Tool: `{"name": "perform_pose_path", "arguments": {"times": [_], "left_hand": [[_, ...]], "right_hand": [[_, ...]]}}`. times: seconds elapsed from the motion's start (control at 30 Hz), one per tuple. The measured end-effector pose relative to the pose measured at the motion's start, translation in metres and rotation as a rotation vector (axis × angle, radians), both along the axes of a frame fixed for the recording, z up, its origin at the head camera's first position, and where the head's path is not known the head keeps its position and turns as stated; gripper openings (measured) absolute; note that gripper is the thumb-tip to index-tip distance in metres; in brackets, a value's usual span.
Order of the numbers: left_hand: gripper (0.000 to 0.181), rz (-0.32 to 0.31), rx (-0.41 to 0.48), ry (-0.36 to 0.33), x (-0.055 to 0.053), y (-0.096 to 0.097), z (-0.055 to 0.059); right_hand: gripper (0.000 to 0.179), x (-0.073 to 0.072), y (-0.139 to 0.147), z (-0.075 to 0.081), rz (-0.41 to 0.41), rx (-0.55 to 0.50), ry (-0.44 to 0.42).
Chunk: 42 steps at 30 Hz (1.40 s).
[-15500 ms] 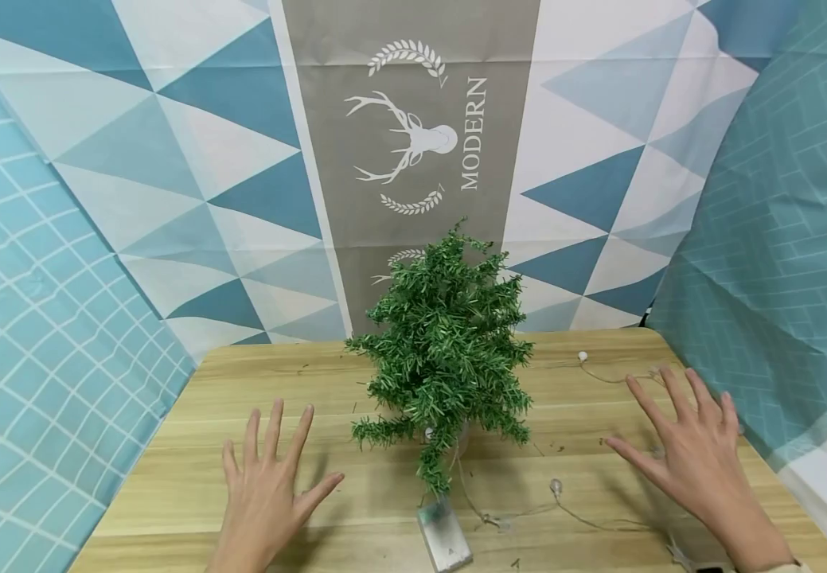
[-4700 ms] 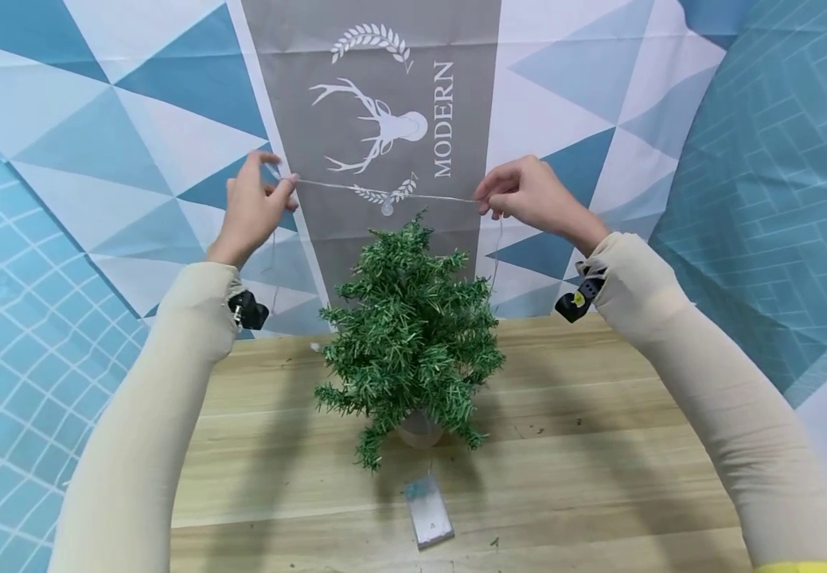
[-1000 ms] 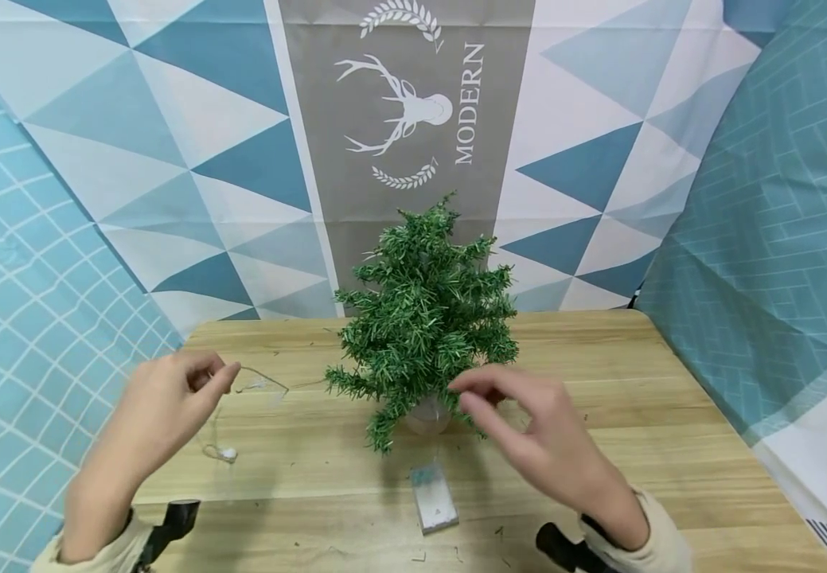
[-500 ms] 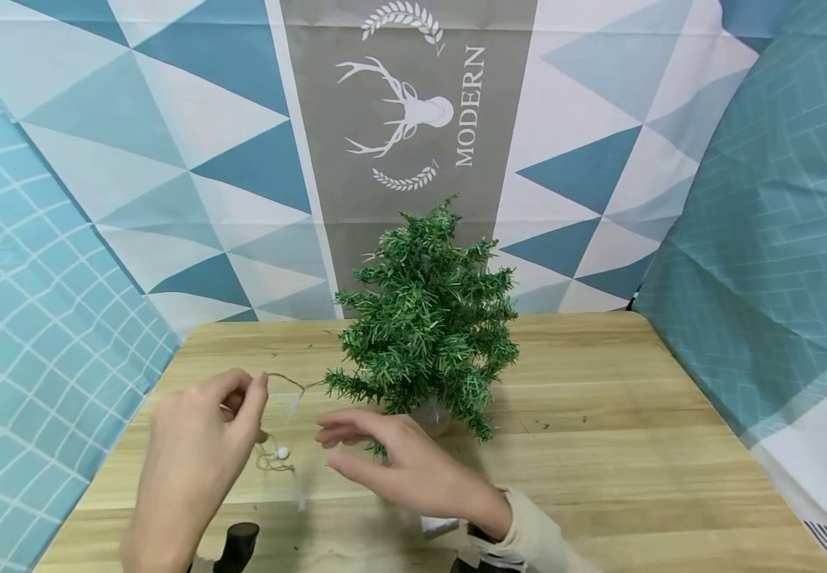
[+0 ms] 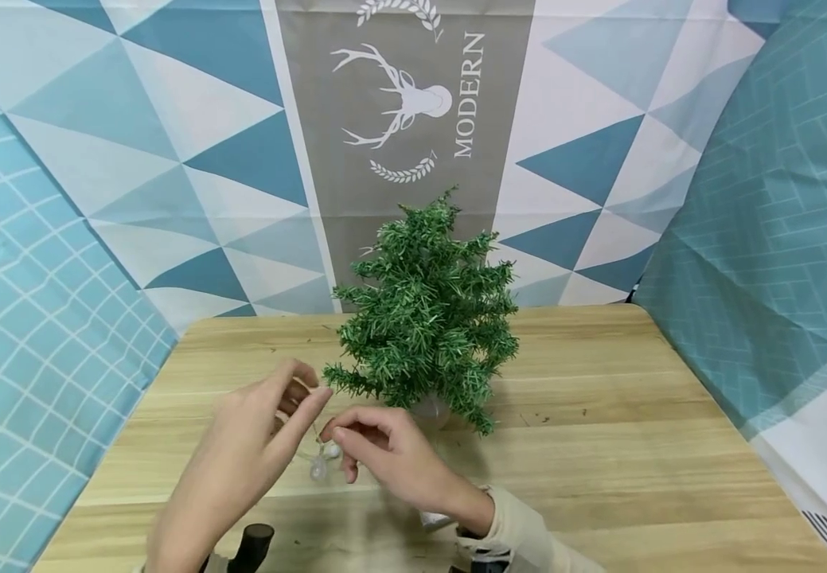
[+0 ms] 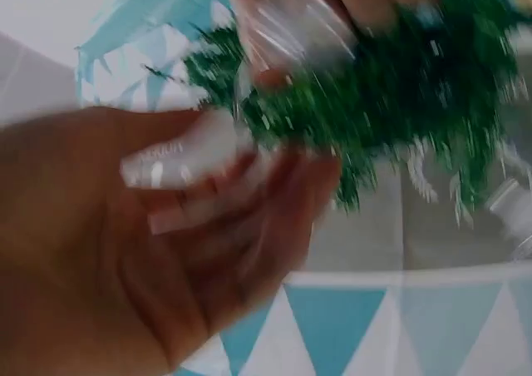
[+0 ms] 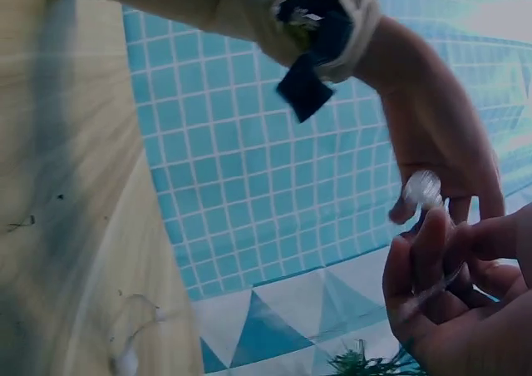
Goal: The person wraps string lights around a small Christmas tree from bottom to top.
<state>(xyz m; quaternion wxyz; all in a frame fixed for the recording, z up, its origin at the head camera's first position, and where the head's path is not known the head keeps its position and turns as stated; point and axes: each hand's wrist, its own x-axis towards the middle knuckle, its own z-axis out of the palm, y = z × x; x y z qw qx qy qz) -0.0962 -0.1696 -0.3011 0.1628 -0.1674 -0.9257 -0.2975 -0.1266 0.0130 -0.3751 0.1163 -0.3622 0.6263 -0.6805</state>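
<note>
In the head view a small artificial Christmas tree (image 5: 423, 318) stands in the table's middle. Left of its base, my right hand (image 5: 399, 458) pinches a thin string light, and its clear bulb (image 5: 318, 468) and white bulb (image 5: 332, 451) hang by the fingertips. My left hand (image 5: 248, 442) is close beside it, thumb near a low branch tip. The right wrist view has the left hand (image 7: 436, 126) with thumb and fingers spread apart, a clear bulb (image 7: 424, 189) between the hands. Motion blurs the left wrist view, where another clear bulb (image 6: 299, 31) shows near the right hand's fingers.
A silvery box (image 5: 434, 520) lies on the wooden table (image 5: 635, 461), mostly hidden under my right forearm. Dark needle scraps (image 5: 535, 420) are scattered right of the tree. Patterned cloth (image 5: 571, 159) rises behind, and blue tiled-print cloth (image 5: 40, 334) flanks the left.
Earlier both hands stretched the string light above the tree. In the last second, my right hand has moved left past the trunk to meet the left, which came rightward with the string light.
</note>
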Motion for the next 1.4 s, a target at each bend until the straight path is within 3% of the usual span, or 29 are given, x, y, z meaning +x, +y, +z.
{"name": "perform_pose_path", "arguments": {"times": [0.2,0.37,0.5,0.57,0.63,0.73,0.8,0.97,1.13,1.4], "left_hand": [[0.027,-0.268,0.006,0.016,-0.013,-0.009,-0.009],[0.026,-0.411,0.057,-0.125,-0.020,-0.018,-0.015],[0.014,-0.471,0.043,-0.201,-0.026,-0.023,-0.020],[0.007,-0.471,0.018,-0.224,-0.029,-0.024,-0.022],[0.009,-0.457,-0.010,-0.226,-0.034,-0.025,-0.025],[0.015,-0.414,-0.043,-0.201,-0.039,-0.023,-0.028],[0.016,-0.388,-0.049,-0.174,-0.042,-0.022,-0.029],[0.012,-0.332,-0.045,-0.095,-0.044,-0.017,-0.031],[0.007,-0.315,-0.048,-0.017,-0.047,-0.008,-0.034],[0.007,-0.377,-0.096,-0.071,-0.045,0.008,-0.043]], "right_hand": [[0.021,-0.005,0.012,0.010,0.044,0.013,-0.016],[0.022,-0.006,0.028,0.024,0.077,0.039,-0.050],[0.021,-0.003,0.045,0.039,0.102,0.056,-0.068],[0.018,0.000,0.054,0.046,0.049,0.126,-0.036],[0.015,0.003,0.064,0.053,-0.056,0.258,0.057],[0.010,0.009,0.078,0.064,-0.219,0.476,0.192],[0.010,0.011,0.086,0.069,-0.279,0.553,0.246],[0.012,0.012,0.107,0.079,-0.330,0.599,0.292],[0.008,0.010,0.131,0.085,-0.357,0.592,0.335],[0.009,0.003,0.170,0.088,-0.332,0.610,0.350]]}}
